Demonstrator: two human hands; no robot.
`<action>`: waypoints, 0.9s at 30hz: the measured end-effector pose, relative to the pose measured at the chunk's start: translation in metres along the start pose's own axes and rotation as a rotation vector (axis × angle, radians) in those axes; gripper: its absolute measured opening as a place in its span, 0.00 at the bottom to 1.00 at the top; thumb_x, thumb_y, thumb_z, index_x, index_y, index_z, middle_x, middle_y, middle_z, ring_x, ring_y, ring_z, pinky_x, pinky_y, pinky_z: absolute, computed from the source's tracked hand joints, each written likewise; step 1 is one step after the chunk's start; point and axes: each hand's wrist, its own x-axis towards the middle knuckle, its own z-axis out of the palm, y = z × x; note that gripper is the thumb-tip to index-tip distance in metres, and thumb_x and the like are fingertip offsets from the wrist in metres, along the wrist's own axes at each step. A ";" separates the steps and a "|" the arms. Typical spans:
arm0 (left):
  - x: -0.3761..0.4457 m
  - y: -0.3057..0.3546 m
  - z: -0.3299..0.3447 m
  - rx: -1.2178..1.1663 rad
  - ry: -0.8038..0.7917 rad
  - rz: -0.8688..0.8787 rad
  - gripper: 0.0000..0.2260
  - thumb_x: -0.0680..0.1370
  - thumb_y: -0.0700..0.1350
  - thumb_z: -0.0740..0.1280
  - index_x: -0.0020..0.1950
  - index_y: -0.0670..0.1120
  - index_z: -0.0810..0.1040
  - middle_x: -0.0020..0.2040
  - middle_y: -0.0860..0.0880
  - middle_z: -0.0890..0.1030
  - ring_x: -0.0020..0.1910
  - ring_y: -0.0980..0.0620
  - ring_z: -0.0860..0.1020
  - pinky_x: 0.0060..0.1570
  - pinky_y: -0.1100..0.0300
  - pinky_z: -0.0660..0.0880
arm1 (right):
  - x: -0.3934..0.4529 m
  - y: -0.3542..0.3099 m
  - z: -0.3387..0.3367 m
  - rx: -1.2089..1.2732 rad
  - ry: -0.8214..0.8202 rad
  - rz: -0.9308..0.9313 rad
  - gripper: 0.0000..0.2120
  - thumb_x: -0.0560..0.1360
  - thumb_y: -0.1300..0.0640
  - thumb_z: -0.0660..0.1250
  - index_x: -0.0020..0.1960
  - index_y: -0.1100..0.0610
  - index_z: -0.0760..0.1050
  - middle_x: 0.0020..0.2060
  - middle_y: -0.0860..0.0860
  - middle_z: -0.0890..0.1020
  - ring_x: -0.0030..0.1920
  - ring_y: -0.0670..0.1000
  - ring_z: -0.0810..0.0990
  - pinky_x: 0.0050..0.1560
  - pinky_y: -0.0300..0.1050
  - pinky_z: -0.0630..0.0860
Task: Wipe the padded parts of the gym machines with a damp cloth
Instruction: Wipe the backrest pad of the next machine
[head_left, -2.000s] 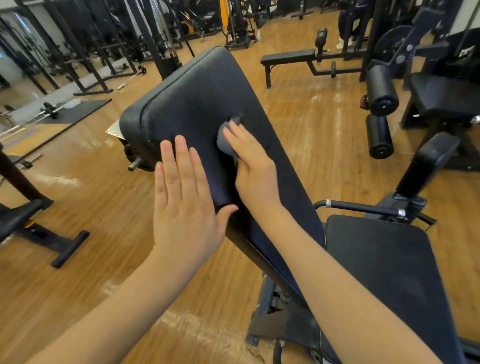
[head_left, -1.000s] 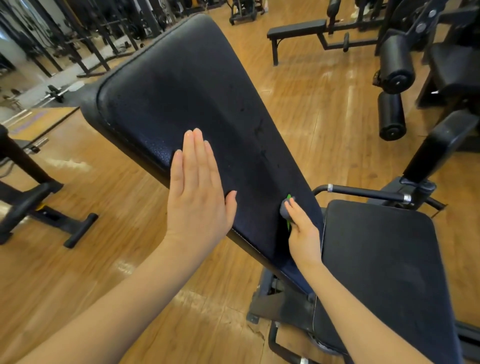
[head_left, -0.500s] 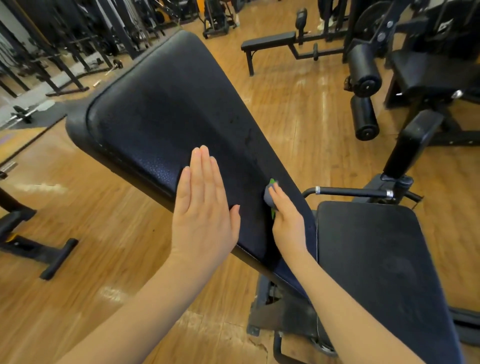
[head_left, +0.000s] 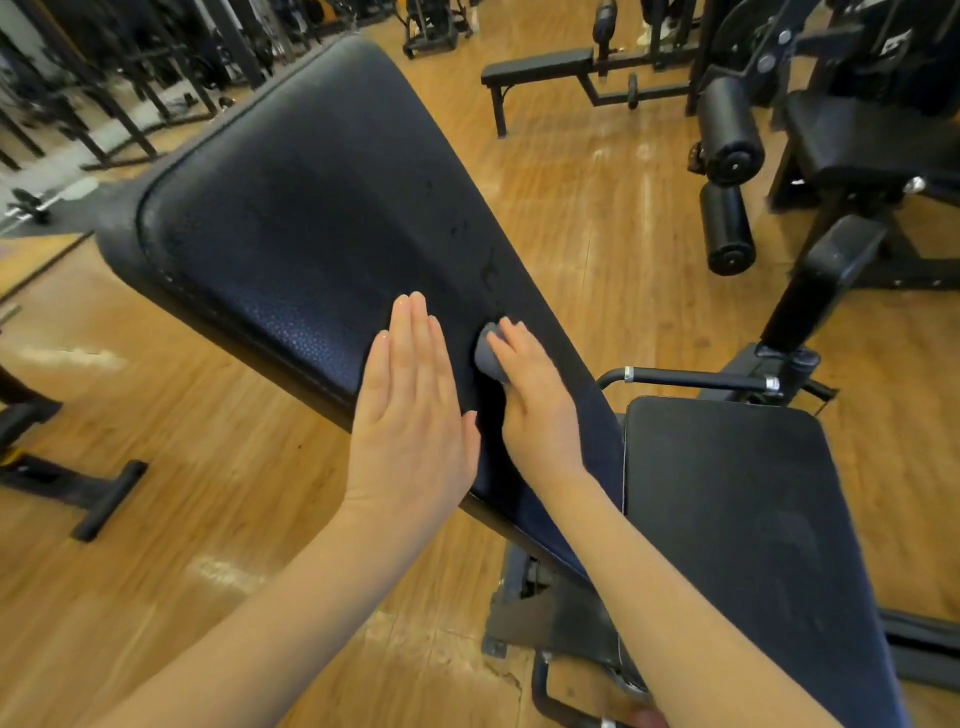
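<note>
A wide black padded backrest (head_left: 311, 208) of an adjustable bench slants up and away from me. My left hand (head_left: 410, 410) lies flat on its lower left edge with straight fingers. Just to its right, my right hand (head_left: 535, 400) presses a small bunched grey cloth (head_left: 488, 353) onto the pad; most of the cloth is hidden under the fingers. The bench's black seat pad (head_left: 727, 493) sits lower right.
Wooden floor surrounds the bench. A metal handle bar (head_left: 691, 379) sticks out by the seat. Leg-machine roller pads (head_left: 727, 135) stand at upper right, a flat bench (head_left: 540, 67) behind them, racks and barbells at upper left, a black machine foot (head_left: 104, 499) at left.
My right hand has wiped down the backrest from the middle to near the seat, then slid back up and left beside my left hand. My left hand has stayed flat on the pad.
</note>
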 end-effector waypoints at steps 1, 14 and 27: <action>0.000 0.001 0.000 -0.003 -0.010 -0.010 0.35 0.80 0.55 0.41 0.75 0.28 0.42 0.77 0.30 0.49 0.78 0.36 0.50 0.75 0.45 0.43 | 0.001 0.005 0.004 -0.030 -0.017 -0.057 0.25 0.75 0.71 0.58 0.71 0.58 0.66 0.70 0.52 0.68 0.72 0.49 0.62 0.69 0.37 0.60; 0.011 0.043 0.007 0.018 -0.130 -0.044 0.37 0.81 0.58 0.48 0.74 0.28 0.41 0.76 0.30 0.46 0.77 0.34 0.47 0.74 0.44 0.39 | -0.079 0.139 -0.045 0.002 -0.249 0.632 0.23 0.78 0.70 0.55 0.70 0.54 0.67 0.70 0.49 0.69 0.70 0.49 0.66 0.68 0.39 0.61; 0.012 0.049 0.008 0.062 -0.154 -0.070 0.37 0.81 0.58 0.50 0.76 0.30 0.46 0.77 0.32 0.50 0.78 0.36 0.50 0.74 0.45 0.42 | -0.038 0.112 -0.006 -0.011 -0.187 0.104 0.30 0.75 0.75 0.56 0.73 0.55 0.61 0.70 0.42 0.60 0.73 0.47 0.58 0.71 0.37 0.57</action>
